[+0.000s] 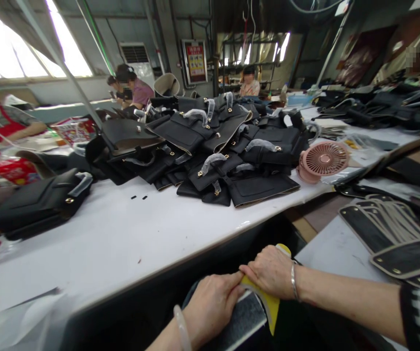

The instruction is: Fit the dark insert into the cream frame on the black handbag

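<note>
Both the left hand [210,304] and the right hand [270,270] pinch a yellow flat scraper [268,302] over a dark textured panel [241,319] beneath them; pressing along its edge seems under way, needing steady pressure.

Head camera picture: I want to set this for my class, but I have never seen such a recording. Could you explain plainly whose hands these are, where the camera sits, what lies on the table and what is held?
The single picture comes from a camera worn on a person's head, looking forward and down, so the two bare hands at the bottom are that person's own. No machine is involved. The left hand, with a pale bangle on the wrist, and the right hand, with a metal bracelet, both grip a yellow piece lying against a dark textured panel, below the table's edge. On the long white table lies a heap of black bag parts with gold studs, and a small pink fan beside it. To the right lie flat black strips. Other people sit working farther back.
</note>
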Available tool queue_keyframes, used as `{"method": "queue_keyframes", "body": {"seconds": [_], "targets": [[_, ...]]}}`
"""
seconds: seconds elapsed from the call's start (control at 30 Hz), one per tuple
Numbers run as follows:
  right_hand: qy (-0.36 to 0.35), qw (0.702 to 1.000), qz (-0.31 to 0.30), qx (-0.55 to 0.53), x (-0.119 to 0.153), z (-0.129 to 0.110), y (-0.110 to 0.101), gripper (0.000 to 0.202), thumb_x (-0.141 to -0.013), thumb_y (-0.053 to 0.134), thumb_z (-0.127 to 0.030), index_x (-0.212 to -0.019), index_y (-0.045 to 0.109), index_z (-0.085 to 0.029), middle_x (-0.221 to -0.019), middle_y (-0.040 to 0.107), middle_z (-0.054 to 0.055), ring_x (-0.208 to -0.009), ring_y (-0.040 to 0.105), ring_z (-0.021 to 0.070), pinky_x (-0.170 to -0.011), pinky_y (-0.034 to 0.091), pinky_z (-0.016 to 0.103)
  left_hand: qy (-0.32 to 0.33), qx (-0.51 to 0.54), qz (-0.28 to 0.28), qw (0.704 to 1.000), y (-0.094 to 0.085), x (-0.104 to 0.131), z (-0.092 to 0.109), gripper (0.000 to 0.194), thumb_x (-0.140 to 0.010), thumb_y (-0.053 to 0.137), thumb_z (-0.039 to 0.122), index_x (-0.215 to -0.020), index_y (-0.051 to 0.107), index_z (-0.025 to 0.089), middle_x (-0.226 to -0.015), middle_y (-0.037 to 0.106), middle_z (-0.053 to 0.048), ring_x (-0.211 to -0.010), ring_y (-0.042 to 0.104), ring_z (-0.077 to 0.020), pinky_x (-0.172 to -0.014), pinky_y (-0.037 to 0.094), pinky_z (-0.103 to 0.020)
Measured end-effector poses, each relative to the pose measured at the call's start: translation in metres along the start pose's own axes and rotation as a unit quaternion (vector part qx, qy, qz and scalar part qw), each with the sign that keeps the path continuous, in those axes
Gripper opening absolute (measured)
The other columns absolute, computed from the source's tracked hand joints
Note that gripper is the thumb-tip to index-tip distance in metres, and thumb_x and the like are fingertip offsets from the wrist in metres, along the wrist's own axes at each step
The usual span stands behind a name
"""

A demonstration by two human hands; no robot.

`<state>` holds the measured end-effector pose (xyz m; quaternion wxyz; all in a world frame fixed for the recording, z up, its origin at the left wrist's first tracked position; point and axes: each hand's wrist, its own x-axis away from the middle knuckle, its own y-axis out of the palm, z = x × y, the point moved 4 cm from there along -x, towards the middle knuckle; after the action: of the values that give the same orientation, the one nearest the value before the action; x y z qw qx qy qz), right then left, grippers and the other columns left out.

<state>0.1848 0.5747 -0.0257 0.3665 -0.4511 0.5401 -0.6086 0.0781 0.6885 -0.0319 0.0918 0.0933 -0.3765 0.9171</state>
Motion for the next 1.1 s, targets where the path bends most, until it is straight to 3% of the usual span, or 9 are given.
{"method": "queue_keyframes", "body": {"seconds": [0.13, 0.27, 0.47, 0.6, 0.7, 0.83, 1.0, 1.03, 1.1], "targets": [[0.052, 0.999, -0.004, -0.003, 0.011, -0.008, 0.005, 0.062, -0.105, 0.025, -0.039, -0.07, 0.073, -0.022, -0.067, 0.073, 0.009, -0.061, 0.07, 0.0263, -0.053, 0.034, 0.033, 0.016, -0.018, -0.01, 1.0, 0.001, 0.001, 0.003, 0.032, -0.101, 0.036, 0.038, -0.102, 0.065, 0.024, -0.101, 0.075, -0.005, -0.096, 0.071, -0.0252, -0.093, 0.048, -0.035], [0.098, 0.995, -0.006, 0.003, 0.022, -0.019, 0.012, 0.061, -0.105, 0.021, -0.034, -0.076, 0.073, -0.022, -0.07, 0.074, 0.009, -0.066, 0.071, 0.0277, -0.055, 0.036, 0.034, 0.027, 0.024, -0.031, 0.999, -0.003, 0.001, 0.005, 0.034, -0.1, 0.037, 0.036, -0.113, 0.067, 0.025, -0.111, 0.074, -0.004, -0.109, 0.066, -0.0241, -0.12, 0.018, -0.049], [0.121, 0.992, -0.025, -0.023, 0.034, -0.027, 0.019, 0.049, -0.103, 0.025, -0.027, -0.097, 0.073, -0.02, -0.077, 0.074, 0.011, -0.071, 0.07, 0.0265, -0.057, 0.037, 0.032, -0.038, 0.147, -0.087, 0.984, -0.011, -0.008, -0.005, 0.039, -0.093, 0.046, 0.04, -0.113, 0.074, 0.022, -0.098, 0.076, -0.002, -0.09, 0.067, -0.0218, -0.089, 0.05, -0.034], [0.127, 0.984, -0.04, -0.115, 0.038, -0.022, 0.024, 0.044, -0.1, 0.028, -0.027, -0.114, 0.069, -0.019, -0.088, 0.074, 0.015, -0.078, 0.068, 0.0283, -0.062, 0.038, 0.034, -0.097, 0.218, -0.077, 0.968, -0.009, -0.02, -0.013, 0.035, -0.083, 0.057, 0.032, -0.105, 0.078, 0.014, -0.089, 0.077, -0.003, -0.08, 0.066, -0.0197, -0.079, 0.052, -0.029], [0.165, 0.955, -0.045, -0.243, 0.048, -0.014, 0.034, 0.059, -0.103, 0.019, -0.043, -0.086, 0.07, -0.018, -0.077, 0.07, 0.011, -0.073, 0.065, 0.0239, -0.063, 0.04, 0.033, -0.109, 0.263, -0.069, 0.956, -0.008, -0.025, -0.017, 0.036, -0.074, 0.066, 0.028, -0.106, 0.078, 0.015, -0.099, 0.078, -0.004, -0.091, 0.067, -0.021, -0.087, 0.051, -0.029], [0.248, 0.856, -0.063, -0.45, 0.067, -0.003, 0.05, 0.079, -0.095, -0.011, -0.062, -0.074, 0.053, -0.022, -0.049, 0.037, -0.003, -0.044, 0.04, 0.0136, -0.045, 0.034, 0.026, -0.122, 0.299, -0.079, 0.943, -0.005, -0.026, -0.021, 0.038, -0.071, 0.069, 0.031, -0.105, 0.078, 0.019, -0.101, 0.078, -0.003, -0.093, 0.067, -0.0223, -0.086, 0.052, -0.031], [0.242, 0.481, -0.085, -0.838, 0.065, -0.008, 0.06, 0.075, -0.078, 0.028, -0.092, -0.084, 0.053, -0.023, -0.062, 0.04, -0.007, -0.047, 0.03, 0.0074, -0.046, 0.032, 0.022, -0.133, 0.283, -0.084, 0.946, -0.007, -0.027, -0.019, 0.037, -0.069, 0.07, 0.033, -0.102, 0.08, 0.019, -0.091, 0.078, -0.002, -0.084, 0.066, -0.0211, -0.079, 0.053, -0.03], [0.229, 0.477, -0.098, -0.843, 0.061, -0.01, 0.06, 0.075, -0.075, 0.033, -0.094, -0.077, 0.052, -0.021, -0.061, 0.04, -0.006, -0.048, 0.033, 0.0074, -0.048, 0.034, 0.022, -0.133, 0.275, -0.084, 0.949, -0.008, -0.027, -0.019, 0.037, -0.069, 0.07, 0.033, -0.103, 0.08, 0.019, -0.09, 0.078, -0.002, -0.084, 0.066, -0.0209, -0.079, 0.052, -0.03], [0.24, 0.535, -0.093, -0.804, 0.051, -0.012, 0.062, 0.071, -0.073, 0.046, -0.091, -0.071, 0.052, -0.021, -0.057, 0.037, -0.007, -0.048, 0.036, 0.0079, -0.049, 0.037, 0.022, -0.13, 0.256, -0.084, 0.954, -0.009, -0.027, -0.019, 0.038, -0.07, 0.07, 0.032, -0.104, 0.079, 0.019, -0.089, 0.077, -0.002, -0.084, 0.065, -0.0208, -0.079, 0.051, -0.029]]}}
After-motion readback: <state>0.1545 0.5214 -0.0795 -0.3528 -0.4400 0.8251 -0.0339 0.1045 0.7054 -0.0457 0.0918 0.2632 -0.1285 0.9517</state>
